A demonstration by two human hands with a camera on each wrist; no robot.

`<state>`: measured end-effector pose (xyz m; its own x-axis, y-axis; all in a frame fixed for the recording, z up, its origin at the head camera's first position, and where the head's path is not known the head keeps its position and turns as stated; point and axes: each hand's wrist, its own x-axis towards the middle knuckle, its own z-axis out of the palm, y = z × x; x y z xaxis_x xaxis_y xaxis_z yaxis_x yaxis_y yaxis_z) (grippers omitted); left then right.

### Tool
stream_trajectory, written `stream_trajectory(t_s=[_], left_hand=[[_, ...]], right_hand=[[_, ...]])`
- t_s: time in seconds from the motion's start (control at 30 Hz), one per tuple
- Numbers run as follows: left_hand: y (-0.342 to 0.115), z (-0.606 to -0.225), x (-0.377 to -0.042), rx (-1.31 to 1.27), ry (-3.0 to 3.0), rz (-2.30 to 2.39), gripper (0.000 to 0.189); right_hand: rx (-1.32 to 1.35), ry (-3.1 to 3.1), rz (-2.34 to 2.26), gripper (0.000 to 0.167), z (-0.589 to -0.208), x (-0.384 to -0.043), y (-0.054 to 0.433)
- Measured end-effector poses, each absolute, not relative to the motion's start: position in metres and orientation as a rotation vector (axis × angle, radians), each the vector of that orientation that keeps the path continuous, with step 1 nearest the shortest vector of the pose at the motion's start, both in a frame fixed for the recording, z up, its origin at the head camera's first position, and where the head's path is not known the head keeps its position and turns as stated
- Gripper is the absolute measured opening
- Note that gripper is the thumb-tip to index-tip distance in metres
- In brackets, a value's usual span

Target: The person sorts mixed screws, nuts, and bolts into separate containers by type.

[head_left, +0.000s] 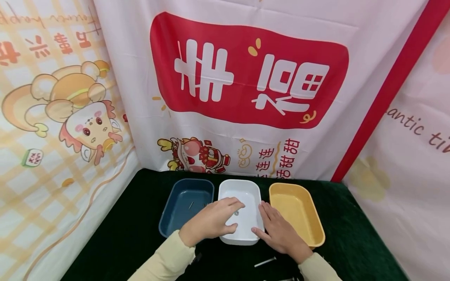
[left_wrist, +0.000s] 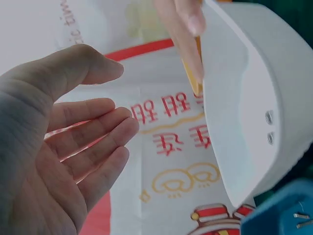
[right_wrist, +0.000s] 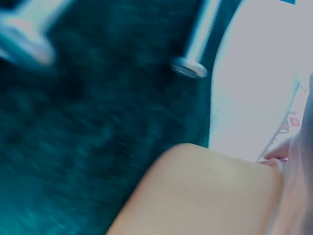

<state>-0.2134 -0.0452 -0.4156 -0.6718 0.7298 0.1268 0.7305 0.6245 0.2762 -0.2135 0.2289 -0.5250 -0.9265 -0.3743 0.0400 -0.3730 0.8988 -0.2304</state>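
A white tray (head_left: pixel 242 236) stands in the middle, with two small metal rings (left_wrist: pixel 269 117) lying inside it. My left hand (head_left: pixel 212 219) hovers over the tray's left side, thumb spread from the fingers; in the left wrist view its palm holds nothing. Against the tray's right rim lie the straight fingers of my right hand (head_left: pixel 279 231), its thumb over the near right corner. In the right wrist view, the thumb side of that hand overlaps the white tray wall (right_wrist: pixel 254 83).
To the left is a blue tray (head_left: pixel 168 218) with several thin metal pieces (head_left: pixel 191 205) in it. A yellow tray (head_left: pixel 314 212) stands to the right. On the dark green cloth in front lies a bolt (head_left: pixel 265 262), with more metal pieces at the lower edge. Printed curtains hang behind.
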Motion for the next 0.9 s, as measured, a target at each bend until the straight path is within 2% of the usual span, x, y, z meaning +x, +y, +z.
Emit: stream_trajectory(t_s=[0.37, 0.9], left_hand=[[-0.025, -0.427, -0.188, -1.425, -2.813, -0.552, 0.047], [0.013, -0.496, -0.173, -1.815, -2.805, -0.492, 0.038]], right_hand=[[-0.582, 3.106, -0.316, 0.094, -0.499, -0.202, 0.268], [-0.255, 3.162, -0.244, 0.107, -0.506, -0.188, 0.341]])
